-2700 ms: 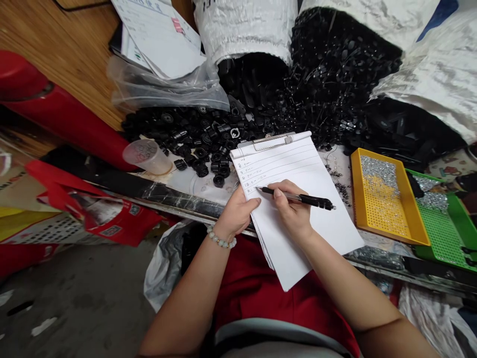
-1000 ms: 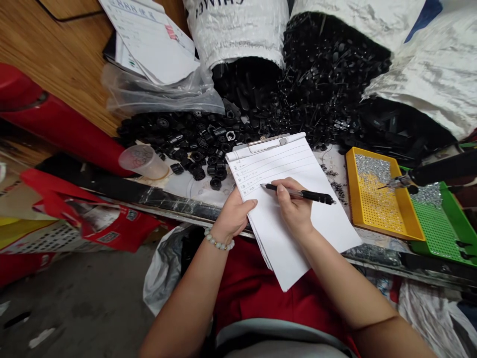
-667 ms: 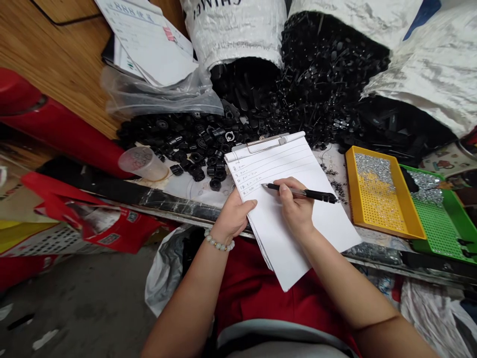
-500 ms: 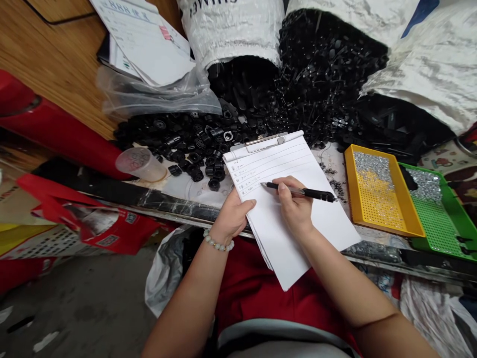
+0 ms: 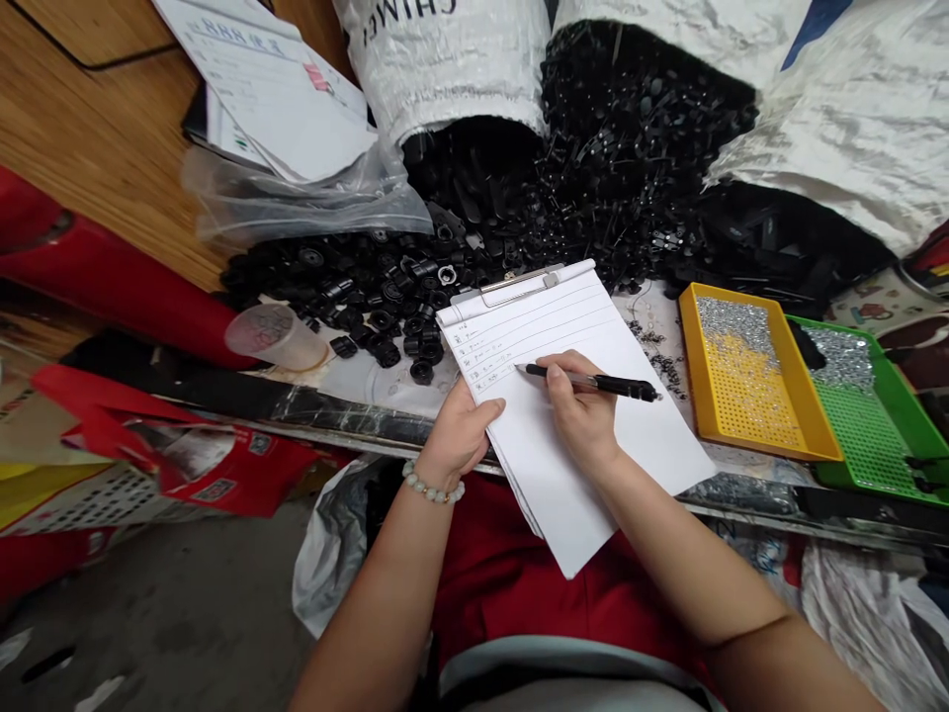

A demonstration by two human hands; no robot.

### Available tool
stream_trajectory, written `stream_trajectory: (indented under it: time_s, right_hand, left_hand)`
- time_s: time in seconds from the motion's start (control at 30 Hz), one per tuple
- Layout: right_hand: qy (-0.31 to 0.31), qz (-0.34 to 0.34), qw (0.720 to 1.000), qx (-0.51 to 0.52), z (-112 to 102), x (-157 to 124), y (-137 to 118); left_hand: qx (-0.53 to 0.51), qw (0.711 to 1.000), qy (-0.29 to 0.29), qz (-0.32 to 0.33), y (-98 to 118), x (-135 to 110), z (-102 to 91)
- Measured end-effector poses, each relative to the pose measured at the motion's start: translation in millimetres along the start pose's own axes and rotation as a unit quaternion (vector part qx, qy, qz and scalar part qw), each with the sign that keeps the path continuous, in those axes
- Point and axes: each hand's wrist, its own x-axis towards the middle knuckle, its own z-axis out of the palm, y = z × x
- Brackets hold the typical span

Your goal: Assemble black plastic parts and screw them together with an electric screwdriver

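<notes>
My right hand [image 5: 582, 410] grips a black pen [image 5: 600, 383], its tip on the handwritten lines of a white paper pad [image 5: 593, 465]. The pad sits on a clipboard with a metal clip [image 5: 519, 282]. My left hand [image 5: 461, 435] holds the pad's left edge from below, thumb on the sheet. A beaded bracelet [image 5: 432, 485] circles my left wrist. Behind the clipboard's top edge lies a heap of small black plastic parts [image 5: 371, 297].
White woven sacks [image 5: 445, 59] spill black parts at the back. A yellow perforated tray [image 5: 697, 386] and a green one [image 5: 901, 396] hold silvery pieces at right. A plastic cup [image 5: 276, 336] lies on its side at left, near papers in a clear bag [image 5: 297, 213].
The whole scene has drifted slightly left in view. The black-handled tool seen over the green tray a second ago is gone. My hands still hold the pen and pad.
</notes>
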Motion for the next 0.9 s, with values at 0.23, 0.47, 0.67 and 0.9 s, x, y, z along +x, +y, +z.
stream_trajectory:
  time_s: [0.23, 0.47, 0.67, 0.9]
  right_hand:
    - [0.009, -0.005, 1.000, -0.002, -1, 1, 0]
    - [0.028, 0.027, 0.999, 0.028, -3, 2, -1]
    - [0.116, 0.006, 0.983, 0.142, -57, 8, -23]
    - [0.131, 0.010, 0.980, 0.147, -117, -18, -30]
  left_hand:
    - [-0.006, 1.000, 0.011, -0.009, 2, 0, 1.8]
    - [-0.004, 1.000, 0.026, -0.013, -2, 0, 1.1]
    - [0.006, 0.999, 0.049, 0.003, 13, -13, 2.0]
    - [0.120, 0.975, 0.147, 0.118, 123, -5, -20.8]
